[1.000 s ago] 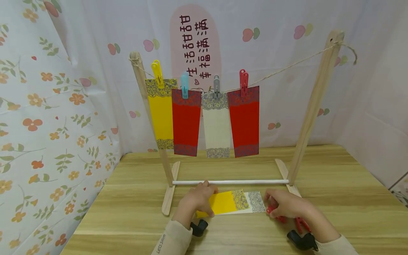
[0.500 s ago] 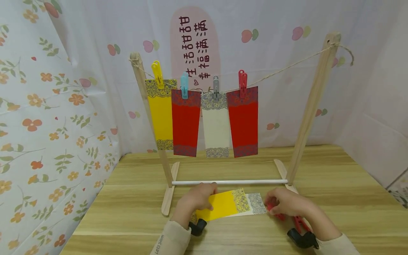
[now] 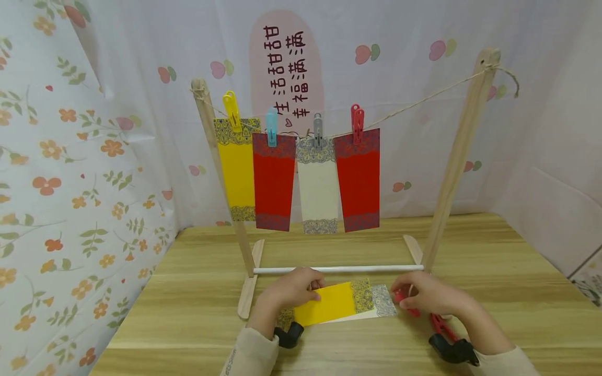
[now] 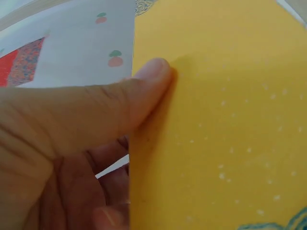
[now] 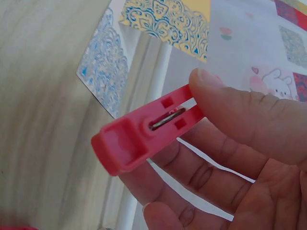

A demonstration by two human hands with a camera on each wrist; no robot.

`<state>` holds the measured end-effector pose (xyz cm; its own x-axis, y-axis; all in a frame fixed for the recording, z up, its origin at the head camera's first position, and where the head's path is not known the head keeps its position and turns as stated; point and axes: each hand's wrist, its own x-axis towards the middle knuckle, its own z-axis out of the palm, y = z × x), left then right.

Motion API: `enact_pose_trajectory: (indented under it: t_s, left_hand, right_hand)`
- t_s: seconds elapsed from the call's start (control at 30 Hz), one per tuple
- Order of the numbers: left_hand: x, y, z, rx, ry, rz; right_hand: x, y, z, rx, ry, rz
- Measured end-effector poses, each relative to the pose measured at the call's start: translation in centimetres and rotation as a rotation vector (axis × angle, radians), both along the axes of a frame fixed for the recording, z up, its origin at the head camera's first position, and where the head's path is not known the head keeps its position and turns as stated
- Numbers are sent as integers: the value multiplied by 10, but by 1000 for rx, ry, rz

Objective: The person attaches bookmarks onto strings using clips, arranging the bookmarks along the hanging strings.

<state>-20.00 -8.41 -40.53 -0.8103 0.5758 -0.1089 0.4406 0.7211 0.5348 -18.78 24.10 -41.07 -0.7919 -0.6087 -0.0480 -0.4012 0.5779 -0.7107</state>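
Observation:
My left hand (image 3: 297,289) pinches the long edge of a yellow patterned card (image 3: 329,303), thumb on its face and fingers behind, as the left wrist view shows. Under that card a white card (image 3: 386,302) with a grey-blue lace border peeks out at the right. In my right hand (image 3: 430,293) is a red clothespin (image 5: 144,132), gripped between thumb and fingers; its metal spring faces the right wrist camera. Another red clothespin (image 3: 442,326) lies on the table below the right wrist.
A wooden rack with a white crossbar (image 3: 338,269) stands behind the hands. From its string (image 3: 423,99) hang a yellow card (image 3: 237,175), a red card (image 3: 274,183), a white card (image 3: 317,188) and another red card (image 3: 359,183), each clipped by a clothespin.
My left hand has taken hold of the yellow card and shifted it slightly right and up. My right hand has lifted a red clothespin slightly from beside the cards.

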Motion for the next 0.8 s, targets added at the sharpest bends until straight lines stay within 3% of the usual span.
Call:
enact_pose_trajectory:
  t_s: [0.33, 0.57, 0.8]
  left_hand:
    - [0, -2, 5, 101, 30, -38]
    - [0, -11, 11, 139, 70, 5]
    - [-1, -19, 19, 189, 86, 18]
  right_hand:
    - [3, 5, 7, -37, -11, -5]
    - [8, 4, 16, -52, -14, -6]
    - [12, 3, 22, -88, 45, 44]
